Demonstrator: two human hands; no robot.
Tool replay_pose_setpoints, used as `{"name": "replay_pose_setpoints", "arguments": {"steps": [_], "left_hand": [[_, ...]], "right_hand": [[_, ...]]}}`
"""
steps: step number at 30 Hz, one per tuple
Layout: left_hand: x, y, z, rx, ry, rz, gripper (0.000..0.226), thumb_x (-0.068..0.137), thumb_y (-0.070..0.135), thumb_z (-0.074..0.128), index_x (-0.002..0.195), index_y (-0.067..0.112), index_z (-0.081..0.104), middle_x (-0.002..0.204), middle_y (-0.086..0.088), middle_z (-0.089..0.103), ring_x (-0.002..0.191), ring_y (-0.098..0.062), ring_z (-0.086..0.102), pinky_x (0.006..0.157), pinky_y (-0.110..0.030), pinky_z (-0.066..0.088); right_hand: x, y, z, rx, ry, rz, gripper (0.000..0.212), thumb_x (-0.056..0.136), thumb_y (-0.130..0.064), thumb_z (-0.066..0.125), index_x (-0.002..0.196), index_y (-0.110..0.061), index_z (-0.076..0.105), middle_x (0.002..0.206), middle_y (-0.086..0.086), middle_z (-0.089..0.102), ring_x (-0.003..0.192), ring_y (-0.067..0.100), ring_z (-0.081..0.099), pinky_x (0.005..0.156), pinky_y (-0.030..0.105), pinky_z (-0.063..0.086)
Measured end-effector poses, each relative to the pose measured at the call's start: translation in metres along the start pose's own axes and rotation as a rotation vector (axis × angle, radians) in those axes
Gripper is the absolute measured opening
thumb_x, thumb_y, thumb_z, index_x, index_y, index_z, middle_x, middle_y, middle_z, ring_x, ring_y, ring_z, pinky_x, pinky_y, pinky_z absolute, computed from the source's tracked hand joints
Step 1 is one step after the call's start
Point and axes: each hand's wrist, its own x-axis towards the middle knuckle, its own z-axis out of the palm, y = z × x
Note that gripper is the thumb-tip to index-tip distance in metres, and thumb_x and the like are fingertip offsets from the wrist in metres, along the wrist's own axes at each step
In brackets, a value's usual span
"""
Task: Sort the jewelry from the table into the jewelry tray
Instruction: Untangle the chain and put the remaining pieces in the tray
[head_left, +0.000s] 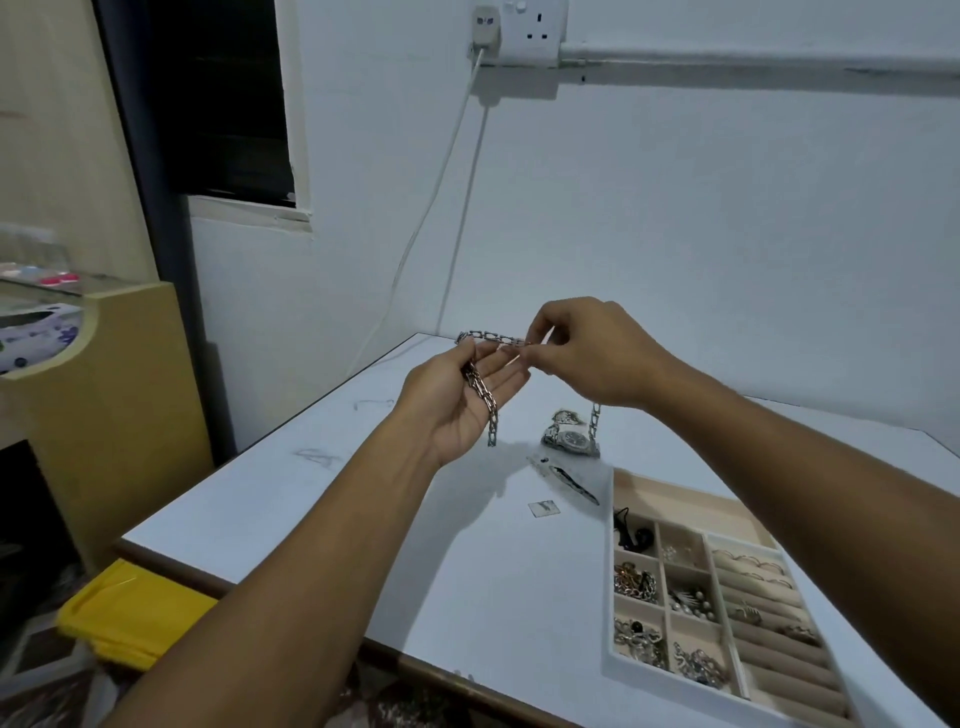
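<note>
Above the table (311, 519), chunky silver chain (488, 336), rectangular links, ends dangling

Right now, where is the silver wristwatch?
Head view: the silver wristwatch lies centre-right on the white table, beyond the beige jewelry tray, below the right hand.

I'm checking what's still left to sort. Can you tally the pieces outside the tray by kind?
1 chain, draped over the left hand, pinched by the right hand
1 wristwatch
1 crumpled silver piece behind the wristwatch
1 slender dark piece
1 square packet
1 tiny dark bead
Total: 6
</note>
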Motion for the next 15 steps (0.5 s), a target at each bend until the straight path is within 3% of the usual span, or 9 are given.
{"name": "replay_pose_setpoints", "arguments": {"steps": [2,5,11,15], "left_hand": [[-0.001,0.005,0.003,-0.016,-0.027,0.005,0.033,0.104,0.014,0.033,0.082,-0.001,0.053,0.106,-0.026,0.066,0.095,-0.035,0.066,0.084,-0.042,0.052],[0.0,0.01,0.008,-0.059,-0.021,0.022,0.025,0.101,0.01,0.033,0.089,0.0,0.053,0.099,-0.023,0.068,0.093,-0.036,0.066,0.083,-0.042,0.053],[0.008,0.018,0.009,-0.208,0.029,0.081,0.035,0.105,0.018,0.027,0.085,0.004,0.051,0.067,-0.009,0.066,0.062,-0.024,0.071,0.067,-0.035,0.056],[0.011,0.028,0.005,-0.209,0.099,0.101,0.038,0.105,0.021,0.027,0.08,0.008,0.052,0.057,0.0,0.058,0.045,-0.014,0.06,0.052,-0.024,0.049]], "right_hand": [[-0.01,0.002,0.002,0.036,0.003,0.019,0.013,0.089,-0.031,0.062,0.088,-0.019,0.067,0.078,-0.001,0.069,0.054,0.006,0.051,0.047,0.014,0.035],[-0.027,0.001,0.008,0.149,-0.02,0.074,0.011,0.09,-0.027,0.061,0.088,-0.017,0.066,0.079,0.002,0.07,0.049,0.008,0.051,0.048,0.018,0.04],[-0.054,0.002,0.021,0.452,-0.138,0.151,0.008,0.088,-0.021,0.066,0.086,-0.014,0.066,0.069,0.003,0.069,0.052,0.02,0.057,0.051,0.032,0.045],[-0.069,0.007,0.024,0.513,-0.191,0.18,0.012,0.092,-0.024,0.062,0.089,-0.013,0.068,0.074,0.003,0.07,0.05,0.019,0.051,0.046,0.028,0.04]]}}
